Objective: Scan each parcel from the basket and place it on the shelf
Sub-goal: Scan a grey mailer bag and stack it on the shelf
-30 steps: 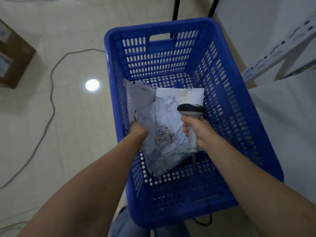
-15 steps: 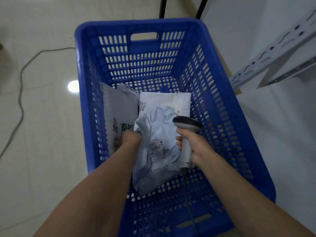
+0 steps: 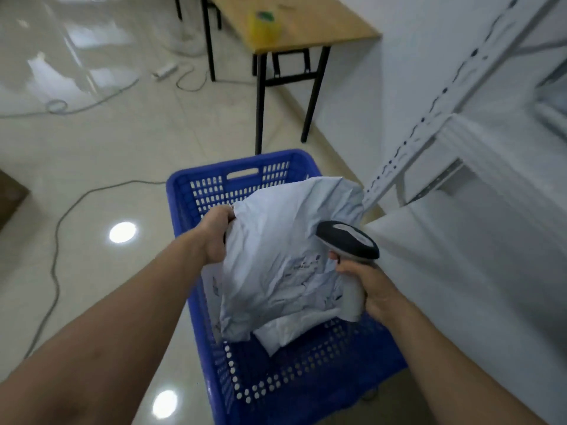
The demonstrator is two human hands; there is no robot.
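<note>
Mid-frame, the left hand [image 3: 214, 237] pinches the upper corner of a crumpled grey parcel [image 3: 276, 289] held above the basket [image 3: 196, 185]. The right hand [image 3: 368, 286] is clamped on the scanner [image 3: 346, 242] beside its label [image 3: 306, 265]. Creases, apparently across the label, could spoil the scan; the corner grip might slip.

A glossy floor [image 3: 92, 161] of pale cream tiles fills the left side, with two round light reflections [image 3: 122, 232] on it, and a grey cable [image 3: 56, 240] snakes across it toward a brown cardboard box [image 3: 10, 196] cut off at the left edge. At the top stands a wooden table [image 3: 322, 23] on black metal legs [image 3: 260, 102], bearing a blurred yellow-and-green item [image 3: 265, 26], with a white power strip [image 3: 164, 72] and looped cords on the floor just beside it. A plain white wall [image 3: 352, 96] rises on the right behind the table.
</note>
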